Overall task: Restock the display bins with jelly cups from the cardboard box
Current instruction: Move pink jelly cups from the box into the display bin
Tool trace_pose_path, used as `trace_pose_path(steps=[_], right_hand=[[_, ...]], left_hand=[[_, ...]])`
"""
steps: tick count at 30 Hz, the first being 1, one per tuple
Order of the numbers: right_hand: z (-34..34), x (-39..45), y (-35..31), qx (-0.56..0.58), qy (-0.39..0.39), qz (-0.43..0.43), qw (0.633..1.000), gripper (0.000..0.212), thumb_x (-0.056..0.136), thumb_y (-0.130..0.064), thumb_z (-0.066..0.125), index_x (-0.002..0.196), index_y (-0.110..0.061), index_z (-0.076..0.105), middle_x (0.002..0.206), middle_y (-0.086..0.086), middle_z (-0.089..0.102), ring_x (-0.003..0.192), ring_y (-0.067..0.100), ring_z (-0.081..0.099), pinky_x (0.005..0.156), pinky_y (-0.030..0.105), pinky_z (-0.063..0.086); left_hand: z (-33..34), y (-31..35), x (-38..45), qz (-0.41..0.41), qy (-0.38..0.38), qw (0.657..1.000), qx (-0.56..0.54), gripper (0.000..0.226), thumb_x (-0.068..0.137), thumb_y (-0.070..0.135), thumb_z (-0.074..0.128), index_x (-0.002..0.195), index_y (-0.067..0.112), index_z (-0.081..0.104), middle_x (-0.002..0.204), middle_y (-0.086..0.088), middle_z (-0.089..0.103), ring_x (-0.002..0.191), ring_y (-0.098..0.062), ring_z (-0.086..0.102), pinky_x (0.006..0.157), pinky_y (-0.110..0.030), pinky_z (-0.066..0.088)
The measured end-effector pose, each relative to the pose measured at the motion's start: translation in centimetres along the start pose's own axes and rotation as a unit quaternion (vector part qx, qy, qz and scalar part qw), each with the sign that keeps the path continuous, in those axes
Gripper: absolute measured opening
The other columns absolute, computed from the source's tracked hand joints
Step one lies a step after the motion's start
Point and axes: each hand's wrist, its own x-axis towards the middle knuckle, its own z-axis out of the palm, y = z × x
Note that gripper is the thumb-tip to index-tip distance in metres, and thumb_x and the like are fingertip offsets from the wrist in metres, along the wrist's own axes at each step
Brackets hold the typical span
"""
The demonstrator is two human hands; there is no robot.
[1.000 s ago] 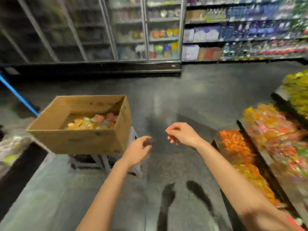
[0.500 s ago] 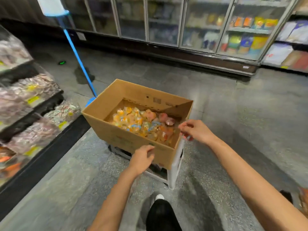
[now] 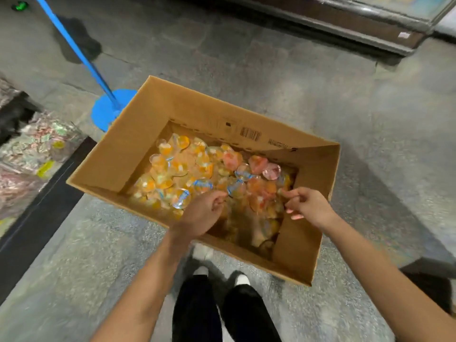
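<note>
An open cardboard box point(image 3: 158, 114) sits right in front of me, its floor covered with several small jelly cups point(image 3: 187, 166), mostly orange with a few pink ones at the right. My left hand point(image 3: 202, 213) hangs over the near wall of the box with fingers loosely curled above the cups, holding nothing. My right hand point(image 3: 308, 206) is inside the box near its right wall, fingers loosely bent, also holding nothing. The display bins on my right are out of view.
A blue pole on a round blue base point(image 3: 108, 109) stands just beyond the box's left corner. Shelves of bagged goods point(image 3: 32, 149) line the left edge. A freezer base point(image 3: 345, 23) runs along the top. My legs and shoes point(image 3: 222, 304) are below the box.
I have turned from the bins on the right to the box and leaned over it. Both hands have moved from the box's near edge to over the cups inside.
</note>
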Motion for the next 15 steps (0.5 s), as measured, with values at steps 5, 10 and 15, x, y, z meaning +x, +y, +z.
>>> trace_pose_path(steps=[5, 10, 15], right_hand=[[4.6, 5.8, 4.5, -0.006, 0.070, 0.107, 0.992, 0.022, 0.088, -0.001, 0.057, 0.107, -0.012, 0.058, 0.101, 0.009, 0.064, 0.085, 0.025, 0.066, 0.079, 0.040, 0.057], [10.4, 11.8, 7.2, -0.062, 0.055, 0.174, 0.981, 0.033, 0.087, -0.021, 0.066, 0.117, -0.011, 0.059, 0.113, 0.010, 0.061, 0.108, 0.030, 0.056, 0.086, 0.034, 0.048], [14.2, 17.8, 9.0, -0.050, 0.098, 0.153, 0.982, 0.047, 0.090, -0.038, 0.058, 0.129, -0.011, 0.052, 0.123, 0.004, 0.057, 0.115, 0.031, 0.055, 0.091, 0.031, 0.042]], left_hand=[[1.5, -2.9, 8.6, 0.042, -0.109, 0.991, 0.069, 0.039, 0.096, 0.012, 0.052, 0.135, 0.016, 0.050, 0.119, 0.000, 0.061, 0.106, -0.015, 0.060, 0.087, -0.024, 0.048], [3.0, -6.5, 13.6, 0.063, -0.148, 0.979, 0.126, 0.038, 0.097, 0.017, 0.048, 0.135, 0.021, 0.049, 0.120, 0.003, 0.061, 0.098, -0.015, 0.062, 0.087, -0.034, 0.051], [3.5, -8.8, 15.6, 0.065, -0.153, 0.971, 0.175, 0.047, 0.097, 0.022, 0.048, 0.143, 0.021, 0.038, 0.125, 0.003, 0.059, 0.108, -0.018, 0.058, 0.091, -0.038, 0.048]])
